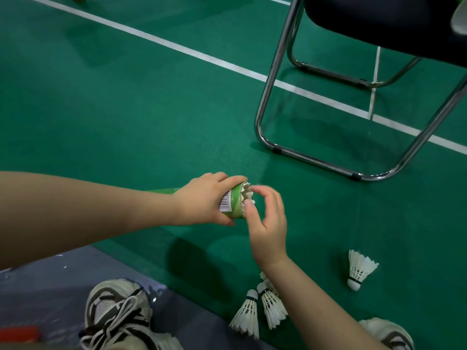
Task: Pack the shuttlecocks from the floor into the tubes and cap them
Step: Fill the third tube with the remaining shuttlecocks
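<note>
— What's in the tube?
— Your left hand [202, 198] grips the green tube [231, 203] near its open mouth, held above the floor with the barcode label up. A shuttlecock [246, 195] sits in that mouth, its white feather tips poking past the rim.
— And my right hand?
— Your right hand [267, 223] pinches those tips between thumb and forefinger, the other fingers loosely curled.
— What's on the floor?
— On the green floor [126, 109], loose shuttlecocks [247, 314] lie beside your right forearm. A lone shuttlecock [360, 270] lies apart, cork toward you.
</note>
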### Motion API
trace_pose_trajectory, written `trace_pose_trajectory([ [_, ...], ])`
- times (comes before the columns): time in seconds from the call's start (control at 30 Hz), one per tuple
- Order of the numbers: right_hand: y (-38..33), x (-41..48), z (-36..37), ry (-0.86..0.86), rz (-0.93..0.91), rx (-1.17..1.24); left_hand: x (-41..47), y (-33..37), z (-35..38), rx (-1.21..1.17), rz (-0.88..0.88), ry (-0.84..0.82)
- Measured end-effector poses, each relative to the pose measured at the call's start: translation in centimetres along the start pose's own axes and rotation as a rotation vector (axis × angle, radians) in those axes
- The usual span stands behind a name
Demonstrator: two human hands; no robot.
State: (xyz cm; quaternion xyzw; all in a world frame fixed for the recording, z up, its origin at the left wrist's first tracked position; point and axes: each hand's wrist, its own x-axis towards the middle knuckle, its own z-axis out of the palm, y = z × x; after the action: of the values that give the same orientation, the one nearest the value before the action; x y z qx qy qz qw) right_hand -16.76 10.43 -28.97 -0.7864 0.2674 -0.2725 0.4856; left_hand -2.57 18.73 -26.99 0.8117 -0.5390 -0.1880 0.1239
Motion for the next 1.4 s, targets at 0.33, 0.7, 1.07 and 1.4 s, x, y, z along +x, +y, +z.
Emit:
trace_pose_trajectory([
  [0.33,-0.8,2.3,-0.4,-0.553,0.258,0.063,-0.7,-0.1,0.2,-0.002,-0.001,-0.010],
  [0.7,-0.4,1.5,0.7,-0.730,0.365,0.195,-0.8,1.0,-0.3,0.108,0.101,-0.102],
  [1.07,0.8,-0.2,-3.2,-0.314,0.281,0.225,-0.1,3.2,0.5,0.058,0.142,-0.120],
  [1.4,5.7,-2.2,-9.4,-0.195,0.475,-0.061,-0.5,6.8,1.7,0.173,0.184,-0.246],
])
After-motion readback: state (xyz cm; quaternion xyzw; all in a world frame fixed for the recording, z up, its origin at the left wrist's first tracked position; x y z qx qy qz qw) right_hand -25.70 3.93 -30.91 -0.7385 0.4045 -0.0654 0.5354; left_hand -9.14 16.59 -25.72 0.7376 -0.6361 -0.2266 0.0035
